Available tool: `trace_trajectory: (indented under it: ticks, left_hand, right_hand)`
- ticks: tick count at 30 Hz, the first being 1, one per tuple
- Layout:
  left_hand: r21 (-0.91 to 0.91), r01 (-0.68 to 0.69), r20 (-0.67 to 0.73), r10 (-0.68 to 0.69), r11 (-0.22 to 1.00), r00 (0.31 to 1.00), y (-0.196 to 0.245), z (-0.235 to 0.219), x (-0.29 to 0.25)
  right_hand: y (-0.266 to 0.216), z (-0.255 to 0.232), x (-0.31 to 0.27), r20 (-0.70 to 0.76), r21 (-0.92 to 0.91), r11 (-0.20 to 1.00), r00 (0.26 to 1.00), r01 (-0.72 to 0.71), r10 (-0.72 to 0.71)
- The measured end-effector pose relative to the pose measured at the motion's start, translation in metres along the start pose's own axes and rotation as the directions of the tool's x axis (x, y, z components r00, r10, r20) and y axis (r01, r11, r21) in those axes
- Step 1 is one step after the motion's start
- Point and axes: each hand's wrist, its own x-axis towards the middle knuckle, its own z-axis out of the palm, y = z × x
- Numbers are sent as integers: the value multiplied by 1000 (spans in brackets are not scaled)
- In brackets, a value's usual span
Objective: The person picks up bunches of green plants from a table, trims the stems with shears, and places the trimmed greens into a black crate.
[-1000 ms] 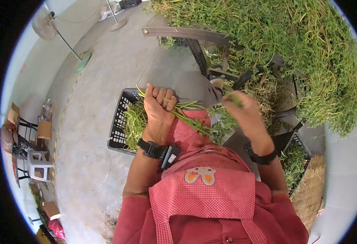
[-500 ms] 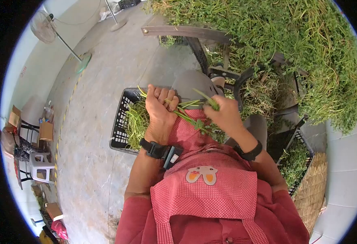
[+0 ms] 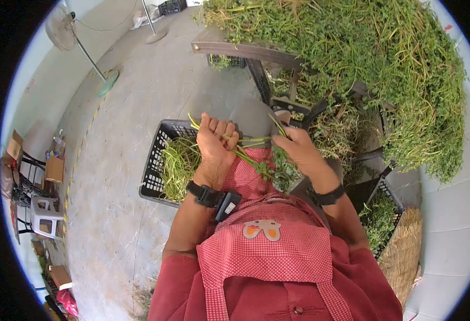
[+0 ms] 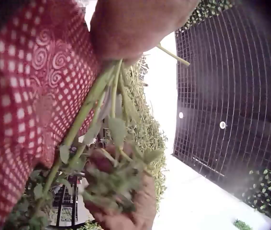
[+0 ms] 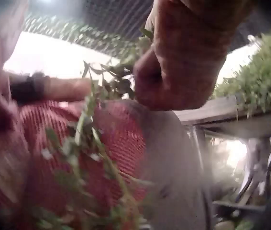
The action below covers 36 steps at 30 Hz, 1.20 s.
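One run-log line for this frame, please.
left hand: grips bunch of green stems | right hand: pinches one stem beside bunch | black crate: holds greens, beside left knee

The concrete floor [image 3: 138, 107] carries a black crate [image 3: 157, 160] of green stems [image 3: 178, 160] and a standing fan [image 3: 79, 48].

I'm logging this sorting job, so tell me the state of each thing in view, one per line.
Left hand: fist gripping a bunch of green leafy stems.
Right hand: pinching one green sprig.
Black plastic mesh crate: partly filled with greens.
Second black crate: holds greens.
Big heap of green plants: piled high.
Standing fan: upright.
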Motion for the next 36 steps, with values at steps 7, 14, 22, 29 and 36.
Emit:
trace_trajectory:
  ticks: [7,14,22,29,36]
  left_hand:
    - [-49,-35,-5,35,998,999,1,-10,8]
    - [-14,-92,-15,92,996,996,-5,-4,8]
    - [-42,-82,-44,80,996,996,-4,-2,2]
    - [-24,-55,-4,55,998,999,-2,-3,1]
    - [-89,-86,-72,80,992,994,-2,-6,4]
  right_hand:
    - [-4,-27,-44,283,665,746,915,30,-288]
    - [-13,20,-20,42,-102,956,961,275,-272]
    - [-1,36,-8,78,-491,772,903,404,-423]
    - [-4,25,2,-163,-614,690,793,384,-587]
    - [-9,-7,-22,-64,228,971,996,78,-66]
